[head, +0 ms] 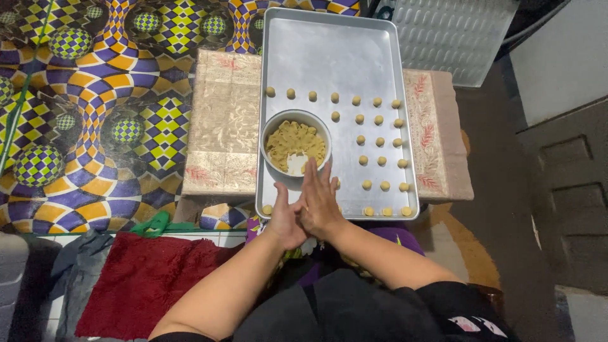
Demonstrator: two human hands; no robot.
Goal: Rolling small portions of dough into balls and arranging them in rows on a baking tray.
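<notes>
The hands are pressed together, palm against palm, over the near edge of the tray [329, 57]: the right hand [322, 204] lies flat on top with fingers stretched, the left hand [286, 220] underneath; whether anything sits between them is hidden. Just beyond stands a round bowl [271, 130] of pale yellow dough [292, 142]. Small dough balls [379, 120] dot the tray's right side in rows. The tray rests on a beige patterned cloth [223, 120].
</notes>
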